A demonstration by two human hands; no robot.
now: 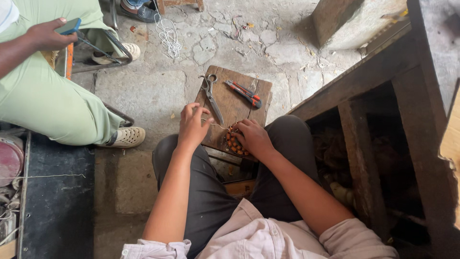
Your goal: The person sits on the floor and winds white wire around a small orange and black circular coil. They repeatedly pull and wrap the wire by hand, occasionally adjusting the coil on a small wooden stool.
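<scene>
- I'm looking down at a small wooden stool (239, 103) between my knees; the beads (233, 142), brown-orange and strung in a loop, lie at its near edge, touching my right hand (254, 137).
- My right hand is cupped over the beads, fingers curled around part of the strand; it holds them pinned against the wood.
- My left hand (192, 127) is raised just left of the beads, fingertips pinched narrow on a thin thread (219, 125) that runs across to the strand.
- To do this well, I judge the thread should stay taut between the two hands, with the right hand steady so the beads don't roll off the stool edge.
- The pinch should sit close to the thread's end; a loose pinch would let it slip.
- Scissors (211, 95) lie on the stool just beyond my left hand, and a red-and-black cutter (245, 93) lies to their right, both untouched.
- A person in green trousers (48, 100) sits to my left, holding a blue phone (69, 26); a tangle of white cord (167, 36) lies on the stone floor beyond.
</scene>
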